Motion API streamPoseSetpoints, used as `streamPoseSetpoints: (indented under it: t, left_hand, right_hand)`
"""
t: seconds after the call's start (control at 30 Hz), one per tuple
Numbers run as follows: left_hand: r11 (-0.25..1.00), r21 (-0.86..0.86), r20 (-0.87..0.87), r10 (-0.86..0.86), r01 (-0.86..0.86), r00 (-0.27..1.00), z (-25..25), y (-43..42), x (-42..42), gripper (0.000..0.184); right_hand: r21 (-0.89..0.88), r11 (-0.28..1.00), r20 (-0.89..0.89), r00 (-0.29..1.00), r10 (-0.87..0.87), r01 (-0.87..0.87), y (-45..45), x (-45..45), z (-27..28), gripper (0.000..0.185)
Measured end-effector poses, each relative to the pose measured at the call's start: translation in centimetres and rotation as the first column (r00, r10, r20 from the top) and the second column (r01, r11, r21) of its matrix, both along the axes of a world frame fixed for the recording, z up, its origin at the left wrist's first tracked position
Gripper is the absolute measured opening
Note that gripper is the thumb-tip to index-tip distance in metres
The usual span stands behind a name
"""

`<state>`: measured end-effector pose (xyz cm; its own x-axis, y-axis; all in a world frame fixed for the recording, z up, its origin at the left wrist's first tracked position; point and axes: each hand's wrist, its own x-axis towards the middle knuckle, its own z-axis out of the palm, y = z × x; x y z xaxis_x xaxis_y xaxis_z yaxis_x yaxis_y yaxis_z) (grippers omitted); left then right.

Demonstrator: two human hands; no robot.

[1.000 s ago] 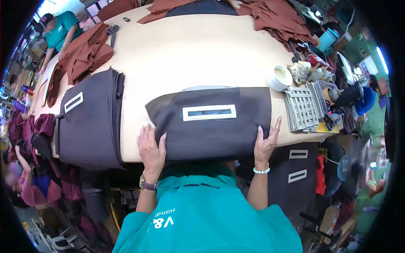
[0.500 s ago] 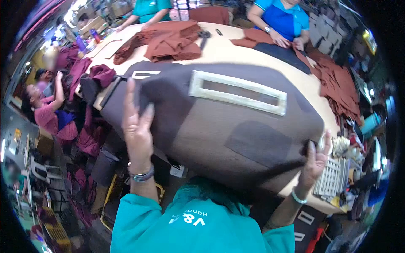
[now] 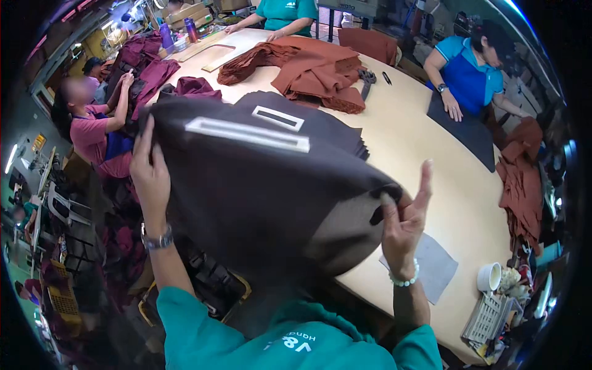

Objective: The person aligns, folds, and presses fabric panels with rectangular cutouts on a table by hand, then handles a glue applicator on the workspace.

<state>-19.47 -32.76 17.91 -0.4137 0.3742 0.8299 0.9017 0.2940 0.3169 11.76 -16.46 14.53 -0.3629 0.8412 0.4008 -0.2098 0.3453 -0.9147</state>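
Observation:
A dark brown cloth piece (image 3: 246,185) with a white rectangular frame (image 3: 246,134) on it hangs spread between my two hands. My left hand (image 3: 150,172) pinches its upper left corner. At its right end, my right hand (image 3: 404,219) grips the edge between thumb and bent fingers, the index finger raised. Behind the held piece lies a stack of similar dark cloth (image 3: 333,122), whose top piece shows a smaller white frame (image 3: 277,118). A grey sheet (image 3: 436,266) lies on the table, partly behind my right wrist.
Rust-brown cloth (image 3: 320,77) and scissors (image 3: 367,80) lie farther back on the table (image 3: 401,135). A co-worker in blue (image 3: 465,80) touches dark cloth at the right. A white cup (image 3: 489,277) and a slatted rack (image 3: 487,317) stand near the right edge. Other people work at the left.
The dark piece has been lifted off the table and carried left over the stack. The view has turned left, and the grey sheet now shows on the table.

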Motion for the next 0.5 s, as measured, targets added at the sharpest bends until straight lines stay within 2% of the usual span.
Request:
streamPoseSetpoints:
  t: [0.03,0.07,0.13,0.2,0.23,0.27,0.3,0.33,0.37,0.4,0.43,0.47,0.5]
  left_hand:
    - [0.998,0.052,-0.009,-0.031,0.031,0.999,0.4,1.5,-1.5,0.041]
    - [0.993,0.104,-0.021,-0.062,0.064,0.998,0.8,3.0,-3.1,0.042]
    - [0.99,0.102,-0.066,-0.096,0.102,0.993,0.2,6.6,-6.2,0.043]
    - [1.0,0.027,-0.082,-0.014,0.016,0.997,-2.3,10.3,-9.4,0.048]
    - [0.998,0.042,-0.063,-0.045,0.048,0.997,-3.6,12.1,-10.3,0.039]
    - [0.999,-0.024,0.007,-0.03,0.03,1.0,-5.0,13.6,-11.3,0.026]
    - [0.997,-0.074,0.023,-0.021,0.023,1.0,-6.2,15.0,-11.6,0.018]
    - [0.995,-0.084,-0.058,-0.053,0.048,0.997,-8.8,16.4,-13.4,0.022]
    - [0.971,-0.224,0.039,-0.078,0.085,0.996,-10.2,16.8,-13.6,0.03]
    - [0.936,-0.338,0.05,-0.086,0.098,0.995,-12.4,17.5,-14.5,0.038]
    - [0.9,-0.428,0.047,-0.073,0.086,0.996,-13.4,17.7,-14.3,0.042]
    - [0.854,-0.514,0.043,-0.061,0.075,0.997,-14.4,18.0,-14.3,0.046]
    - [0.862,-0.502,0.034,-0.067,0.075,0.997,-14.5,18.3,-14.3,0.046]
  right_hand:
    - [0.116,0.992,-0.003,0.999,-0.047,0.048,0.8,-1.0,0.2,0.077]
    - [0.192,0.979,0.07,0.994,-0.082,0.067,1.5,-1.7,0.5,0.076]
    - [0.187,0.98,0.035,0.997,-0.071,0.064,3.7,-3.9,-0.4,0.076]
    - [0.21,0.972,0.047,0.992,-0.117,0.104,6.2,-6.3,-3.2,0.076]
    - [0.203,0.97,0.13,0.978,-0.163,0.135,7.5,-7.0,-4.9,0.075]
    - [0.15,0.976,0.211,0.96,-0.186,0.156,7.9,-7.7,-5.7,0.073]
    - [0.213,0.963,0.199,0.958,-0.207,0.164,9.0,-8.5,-7.8,0.074]
    - [0.273,0.946,0.186,0.956,-0.228,0.173,10.1,-9.1,-10.1,0.074]
    - [0.244,0.954,0.283,0.929,-0.239,0.172,10.5,-9.3,-11.7,0.074]
    - [0.21,0.962,0.382,0.891,-0.246,0.176,10.4,-9.2,-12.7,0.075]
    - [0.057,0.984,0.46,0.871,-0.174,0.167,9.8,-9.2,-12.4,0.077]
    - [0.129,0.976,0.422,0.881,-0.212,0.173,9.9,-9.3,-13.1,0.077]
    - [0.199,0.963,0.382,0.891,-0.246,0.181,10.0,-9.6,-13.9,0.077]
